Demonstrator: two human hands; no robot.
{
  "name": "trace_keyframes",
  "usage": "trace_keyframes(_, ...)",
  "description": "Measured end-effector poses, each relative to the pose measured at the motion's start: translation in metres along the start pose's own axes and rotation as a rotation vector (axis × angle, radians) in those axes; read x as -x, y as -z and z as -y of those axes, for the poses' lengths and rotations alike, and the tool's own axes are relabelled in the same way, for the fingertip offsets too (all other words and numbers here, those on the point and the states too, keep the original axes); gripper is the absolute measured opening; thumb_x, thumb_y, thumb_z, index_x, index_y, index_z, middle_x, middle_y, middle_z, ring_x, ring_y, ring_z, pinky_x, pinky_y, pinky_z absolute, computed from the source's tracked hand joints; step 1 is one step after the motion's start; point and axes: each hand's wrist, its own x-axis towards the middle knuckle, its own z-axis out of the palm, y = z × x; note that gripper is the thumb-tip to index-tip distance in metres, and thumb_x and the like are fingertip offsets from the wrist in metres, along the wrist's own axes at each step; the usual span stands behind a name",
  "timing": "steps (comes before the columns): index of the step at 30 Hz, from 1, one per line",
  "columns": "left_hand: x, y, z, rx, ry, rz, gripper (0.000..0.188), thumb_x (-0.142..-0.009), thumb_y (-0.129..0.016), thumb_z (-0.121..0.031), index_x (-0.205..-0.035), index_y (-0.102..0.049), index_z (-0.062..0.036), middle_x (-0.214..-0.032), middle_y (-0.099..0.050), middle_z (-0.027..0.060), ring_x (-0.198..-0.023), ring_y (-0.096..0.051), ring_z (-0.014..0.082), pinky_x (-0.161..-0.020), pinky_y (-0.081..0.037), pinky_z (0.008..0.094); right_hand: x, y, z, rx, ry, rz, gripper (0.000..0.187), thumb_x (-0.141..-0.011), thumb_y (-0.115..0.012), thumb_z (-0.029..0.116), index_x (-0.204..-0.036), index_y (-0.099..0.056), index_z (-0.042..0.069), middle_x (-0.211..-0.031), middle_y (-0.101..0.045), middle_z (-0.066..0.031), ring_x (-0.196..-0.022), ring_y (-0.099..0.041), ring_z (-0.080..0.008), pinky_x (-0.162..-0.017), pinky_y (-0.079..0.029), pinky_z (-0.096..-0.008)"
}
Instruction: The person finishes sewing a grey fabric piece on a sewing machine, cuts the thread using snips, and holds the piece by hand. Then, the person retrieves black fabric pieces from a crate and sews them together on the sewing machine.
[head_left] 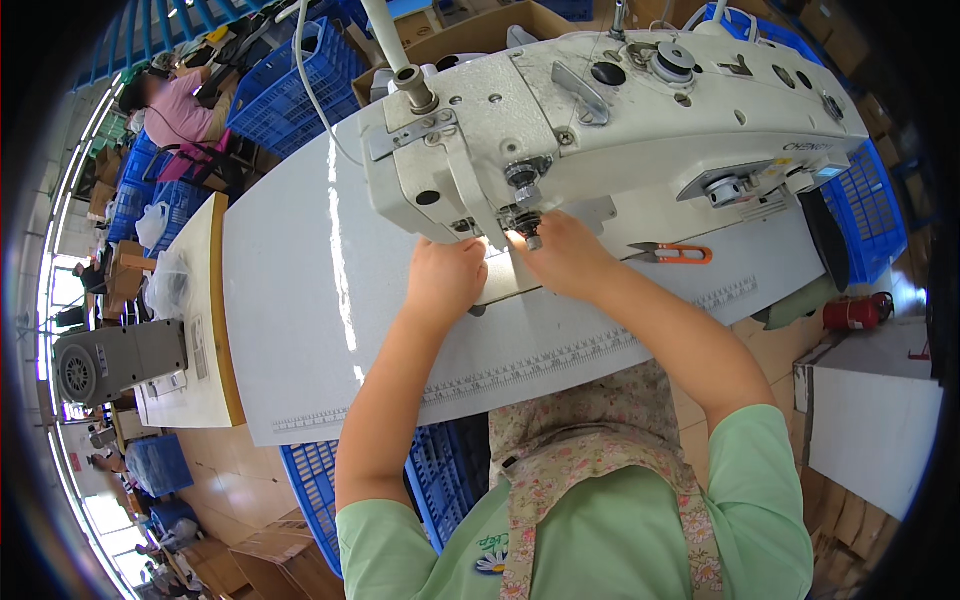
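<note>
Head view. The sewing machine, the item concerned, stands directly beyond both hands, its arm extending to the right of them. The left hand is at the near left side of the machine's head, fingers curled inward. The right hand is close by on the other side, its fingers partly hidden behind the presser assembly. The hands are apart, with a strip of pale machine bed showing between them. Whether either is clamped on material cannot be determined; no workpiece can be made out.

Principal hazard, as judged: finger injury. Both sets of fingertips lie near the stitching point, and a slip or an unintended start could carry one under the needle, which is not distinguishable here.

Secondary hazard: orange-handled snips lie just to the right of the right hand, blades directed toward it. A backward sweep of the right forearm could knock them or meet the points.

Tertiary: if material is held, uneven pressure between the hands could skew it. The table extends left of the left hand; its ruler strip lies nearer the body than both hands.
</note>
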Motion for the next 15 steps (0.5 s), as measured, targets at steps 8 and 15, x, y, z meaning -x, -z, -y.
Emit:
trace_keyframes(8,0.0026,-0.0035,0.001,-0.019,-0.042,-0.045,0.01,-0.078,-0.066,-0.013,-0.082,-0.072,-0.0057,-0.074,-0.066,0.0094,-0.072,-0.063,0.032,-0.067,-0.048,0.0446,0.0068,-0.0082,-0.0002,0.068,0.094,-0.134,0.008,-0.071,-0.062,0.009,-0.067,-0.064,0.003,-0.084,-0.063,-0.0065,-0.098,-0.056,-0.0257,-0.085,-0.05,-0.0373)
trace_keyframes(15,0.005,-0.0056,-0.0009,-0.012,-0.015,-0.064,0.01,-0.076,-0.066,-0.012,-0.081,-0.071,-0.0058,-0.082,-0.069,0.01,-0.078,-0.064,0.032,-0.075,-0.048,0.0448,0.0061,0.0008,0.003,0.12,0.149,-0.124,0.008,-0.071,-0.062,0.011,-0.072,-0.064,0.003,-0.087,-0.064,-0.0066,-0.098,-0.055,-0.0247,-0.086,-0.05,-0.0361)
